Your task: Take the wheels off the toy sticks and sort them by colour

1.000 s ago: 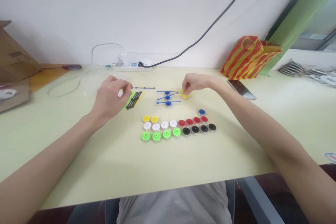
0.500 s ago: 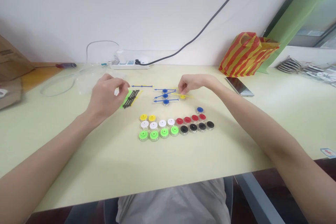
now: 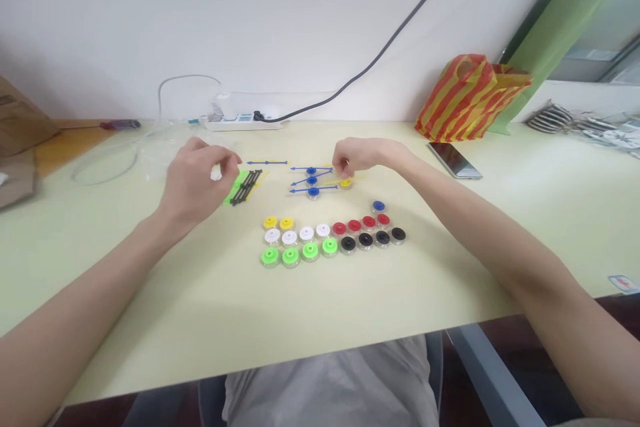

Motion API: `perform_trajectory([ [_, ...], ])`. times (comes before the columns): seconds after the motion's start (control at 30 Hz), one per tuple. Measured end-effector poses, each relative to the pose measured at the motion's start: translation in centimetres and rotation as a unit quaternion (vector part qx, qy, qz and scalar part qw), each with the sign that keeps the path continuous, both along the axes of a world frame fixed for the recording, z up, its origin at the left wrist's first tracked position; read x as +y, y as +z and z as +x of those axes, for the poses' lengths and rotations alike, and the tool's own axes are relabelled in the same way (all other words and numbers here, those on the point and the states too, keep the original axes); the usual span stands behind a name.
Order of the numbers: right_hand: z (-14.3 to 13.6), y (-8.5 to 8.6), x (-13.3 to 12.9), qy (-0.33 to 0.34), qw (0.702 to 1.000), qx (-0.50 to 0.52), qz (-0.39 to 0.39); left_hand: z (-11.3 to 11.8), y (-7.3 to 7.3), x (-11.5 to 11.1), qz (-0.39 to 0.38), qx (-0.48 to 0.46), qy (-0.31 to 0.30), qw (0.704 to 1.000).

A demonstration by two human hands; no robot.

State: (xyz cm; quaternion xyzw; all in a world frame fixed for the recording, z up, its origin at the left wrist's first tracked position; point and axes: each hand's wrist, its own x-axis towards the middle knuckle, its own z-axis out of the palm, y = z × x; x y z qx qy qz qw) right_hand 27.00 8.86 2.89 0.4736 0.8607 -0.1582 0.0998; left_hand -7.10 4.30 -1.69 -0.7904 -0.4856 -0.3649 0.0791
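My right hand (image 3: 353, 155) is pinched over a yellow spinner base (image 3: 345, 184); its fingertips are at the middle of a yellow arrow (image 3: 357, 179) lying across that base. Left of it stand several blue spinners, the front one (image 3: 313, 193) with its blue arrow pointing left. My left hand (image 3: 197, 177) hovers with thumb and fingertips together; whether anything is between them is hidden. Beside it lie black arrows (image 3: 247, 187), with green arrows (image 3: 234, 190) and yellow ones partly showing. A blue arrow (image 3: 267, 163) lies farther back.
Nearer me are rows of yellow (image 3: 271, 222), white (image 3: 289, 237), red (image 3: 354, 225), green (image 3: 291, 256) and black bases (image 3: 365, 240), plus a lone blue base (image 3: 379, 206). Behind are a power strip (image 3: 245, 123), a phone (image 3: 455, 160) and a striped bag (image 3: 470, 100).
The whole view has shifted slightly. My right fingertips stay at the yellow base, where the yellow arrow now looks less tilted. My left hand keeps its pinch in about the same place.
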Motion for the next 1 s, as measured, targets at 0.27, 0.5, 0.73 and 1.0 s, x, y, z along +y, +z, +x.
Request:
perform_trajectory([
  [0.27,0.4,1.4,-1.0,-0.004,1.000,0.005,-0.006,0.0,0.0,0.0,-0.006,0.004,0.004,1.000],
  [0.5,-0.2,0.8,-1.2,-0.019,0.999,-0.030,0.017,0.1,0.4,-0.3,-0.025,0.003,0.017,1.000],
  [0.73,0.7,0.6,-0.5,-0.038,0.999,-0.011,0.027,0.2,0.5,-0.5,-0.031,-0.007,0.006,0.999],
  [1.0,0.9,0.4,0.0,-0.031,0.999,0.021,-0.003,0.0,0.4,-0.4,-0.029,-0.004,-0.001,1.000],
])
